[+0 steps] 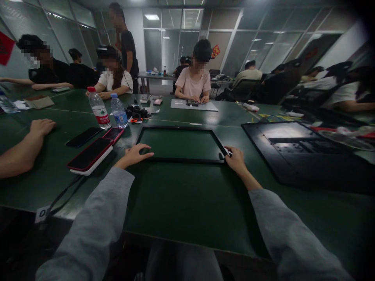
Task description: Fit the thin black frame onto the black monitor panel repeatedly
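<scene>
A thin black rectangular monitor bezel, open in the middle, is in front of me over the green table. My left hand is at its near left corner, with the thumb along the near bar and the index finger reaching over the opening. At the near right corner, my right hand has its fingers curled round the bezel's edge. A small white bit shows beside those fingers; I cannot make out what it is. The green tabletop is visible through the opening.
To the right lies a large black panel with recesses. On the left are a red-rimmed phone, a dark phone, a red-capped bottle, a blue-capped bottle and another person's forearm. Several people sit around.
</scene>
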Action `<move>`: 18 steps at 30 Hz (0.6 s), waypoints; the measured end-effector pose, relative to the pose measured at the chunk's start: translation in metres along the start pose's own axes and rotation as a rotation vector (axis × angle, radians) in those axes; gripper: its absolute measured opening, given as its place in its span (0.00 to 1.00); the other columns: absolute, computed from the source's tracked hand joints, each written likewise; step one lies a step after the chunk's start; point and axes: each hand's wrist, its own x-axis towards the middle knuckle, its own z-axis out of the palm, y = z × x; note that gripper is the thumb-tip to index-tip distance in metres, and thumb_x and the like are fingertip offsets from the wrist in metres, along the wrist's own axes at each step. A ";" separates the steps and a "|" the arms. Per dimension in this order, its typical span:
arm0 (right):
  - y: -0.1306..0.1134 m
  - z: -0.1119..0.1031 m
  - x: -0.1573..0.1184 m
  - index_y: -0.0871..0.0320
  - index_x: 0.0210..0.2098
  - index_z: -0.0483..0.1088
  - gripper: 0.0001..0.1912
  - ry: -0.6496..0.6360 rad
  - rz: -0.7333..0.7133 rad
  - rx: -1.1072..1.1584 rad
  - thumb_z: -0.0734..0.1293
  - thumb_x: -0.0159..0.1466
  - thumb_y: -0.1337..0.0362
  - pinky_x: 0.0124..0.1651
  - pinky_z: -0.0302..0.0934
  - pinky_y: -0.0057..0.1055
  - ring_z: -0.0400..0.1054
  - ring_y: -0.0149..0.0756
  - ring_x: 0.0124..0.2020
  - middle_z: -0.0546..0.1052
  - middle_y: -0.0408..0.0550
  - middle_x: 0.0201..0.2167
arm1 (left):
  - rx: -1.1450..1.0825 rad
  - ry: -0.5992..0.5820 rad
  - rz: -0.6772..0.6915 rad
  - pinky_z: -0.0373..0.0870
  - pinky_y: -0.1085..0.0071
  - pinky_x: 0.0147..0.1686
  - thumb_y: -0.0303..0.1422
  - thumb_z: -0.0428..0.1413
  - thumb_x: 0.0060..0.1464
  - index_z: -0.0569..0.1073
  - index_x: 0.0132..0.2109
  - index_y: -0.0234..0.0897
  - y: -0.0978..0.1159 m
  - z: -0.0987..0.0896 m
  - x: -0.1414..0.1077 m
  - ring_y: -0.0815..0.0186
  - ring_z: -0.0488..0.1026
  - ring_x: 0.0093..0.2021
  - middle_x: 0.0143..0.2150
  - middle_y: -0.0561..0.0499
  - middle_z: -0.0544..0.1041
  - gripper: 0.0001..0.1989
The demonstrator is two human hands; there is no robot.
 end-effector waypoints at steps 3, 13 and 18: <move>0.003 0.000 0.001 0.59 0.54 0.77 0.27 0.013 0.018 0.026 0.62 0.56 0.66 0.63 0.63 0.57 0.71 0.54 0.54 0.78 0.59 0.47 | 0.101 -0.103 0.018 0.61 0.40 0.64 0.54 0.73 0.43 0.84 0.47 0.49 0.012 -0.001 -0.007 0.37 0.68 0.65 0.62 0.42 0.79 0.26; -0.007 -0.015 -0.003 0.60 0.58 0.74 0.27 0.090 0.076 0.102 0.61 0.62 0.61 0.65 0.63 0.57 0.72 0.54 0.58 0.79 0.63 0.53 | 0.160 0.028 -0.023 0.68 0.50 0.55 0.54 0.70 0.50 0.82 0.39 0.44 0.017 0.004 -0.008 0.45 0.75 0.55 0.49 0.44 0.82 0.20; 0.038 -0.066 0.002 0.66 0.68 0.67 0.37 0.450 0.194 -0.124 0.63 0.63 0.56 0.65 0.48 0.75 0.54 0.71 0.70 0.67 0.76 0.66 | 0.068 0.098 -0.107 0.72 0.53 0.50 0.53 0.71 0.48 0.83 0.41 0.44 0.014 0.006 -0.006 0.46 0.78 0.50 0.46 0.42 0.83 0.21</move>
